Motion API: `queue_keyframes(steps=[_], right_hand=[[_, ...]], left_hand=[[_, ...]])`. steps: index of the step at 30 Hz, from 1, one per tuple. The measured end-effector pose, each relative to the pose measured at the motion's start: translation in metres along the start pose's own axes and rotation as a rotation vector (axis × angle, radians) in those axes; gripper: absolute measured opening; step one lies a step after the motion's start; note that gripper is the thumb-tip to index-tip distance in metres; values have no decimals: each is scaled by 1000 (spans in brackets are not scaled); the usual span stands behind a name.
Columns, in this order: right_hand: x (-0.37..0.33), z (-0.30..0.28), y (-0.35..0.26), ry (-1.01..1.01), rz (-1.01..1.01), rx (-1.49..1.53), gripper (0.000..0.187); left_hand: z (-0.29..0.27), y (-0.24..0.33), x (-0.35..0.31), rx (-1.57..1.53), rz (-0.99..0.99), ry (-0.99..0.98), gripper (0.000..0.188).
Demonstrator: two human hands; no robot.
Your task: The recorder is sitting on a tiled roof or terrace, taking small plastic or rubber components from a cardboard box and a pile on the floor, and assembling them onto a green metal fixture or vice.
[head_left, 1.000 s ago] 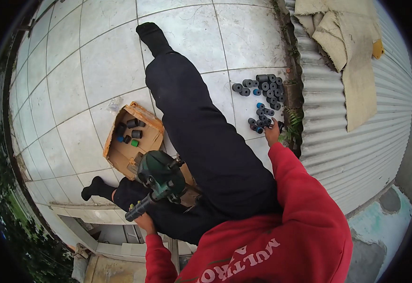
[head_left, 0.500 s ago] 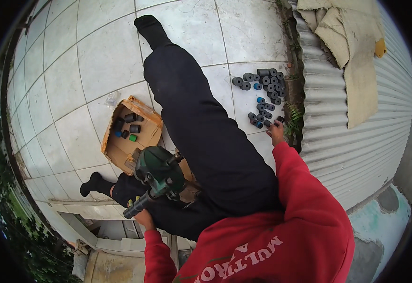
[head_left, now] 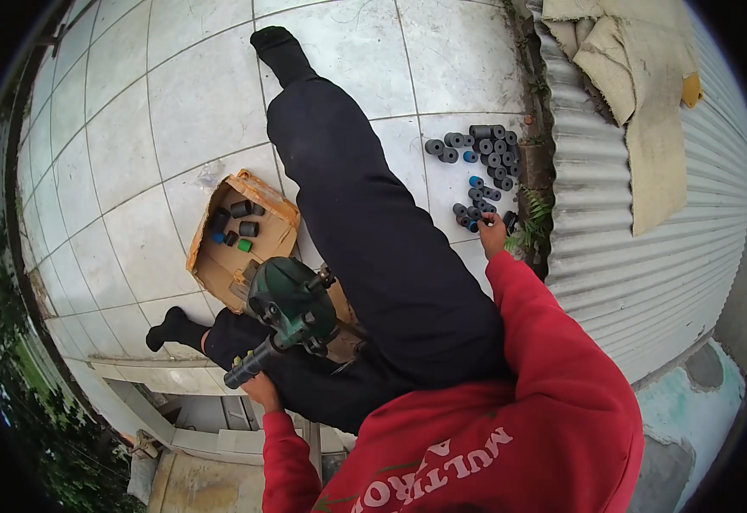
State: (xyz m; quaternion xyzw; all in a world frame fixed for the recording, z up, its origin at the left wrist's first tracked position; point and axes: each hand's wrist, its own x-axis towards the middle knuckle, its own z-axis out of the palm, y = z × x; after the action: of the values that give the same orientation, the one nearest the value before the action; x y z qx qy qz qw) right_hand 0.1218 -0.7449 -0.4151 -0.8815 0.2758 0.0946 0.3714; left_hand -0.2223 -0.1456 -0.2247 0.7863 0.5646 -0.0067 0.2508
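Observation:
A dark green machine (head_left: 281,295) with a dark grey tube (head_left: 252,362) stands between my legs. My left hand (head_left: 261,392) is closed round the tube near its outer end, its fingers mostly hidden behind it. Out to the right, my right hand (head_left: 493,234) reaches down to the near end of a group of grey cylinders (head_left: 486,147) with holes through their middles. Its fingertips are bent together among the lowest ones; what they pinch is too small to make out. A few cylinders in the group have blue ends (head_left: 475,181).
An open orange-brown carton (head_left: 285,208) beside the machine holds several black cylinders (head_left: 249,228) and a green one (head_left: 244,245). My outstretched leg (head_left: 356,188) lies between carton and group. Ferns (head_left: 536,214) and corrugated sheeting (head_left: 638,299) border the white tiled floor (head_left: 194,94) on the right.
My right hand has shifted slightly left and nearer to me, its fingertips drawing together at the lowest cylinders. My left hand stays at the tube; the view has moved slightly.

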Motion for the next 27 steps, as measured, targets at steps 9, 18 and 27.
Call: queue_keyframes(steps=[9, 18, 27], right_hand=[[-9, -13, -24, 62, 34, -116, 20], [-31, -25, -66, -107, -344, -606, 18], [-42, -27, -38, -209, -48, -465, 37]], left_hand=[[-2, -17, 8, 165, -52, -60, 31], [-1, -11, 5, 153, -39, -56, 32], [-7, 3, 6, 140, -96, -114, 34]])
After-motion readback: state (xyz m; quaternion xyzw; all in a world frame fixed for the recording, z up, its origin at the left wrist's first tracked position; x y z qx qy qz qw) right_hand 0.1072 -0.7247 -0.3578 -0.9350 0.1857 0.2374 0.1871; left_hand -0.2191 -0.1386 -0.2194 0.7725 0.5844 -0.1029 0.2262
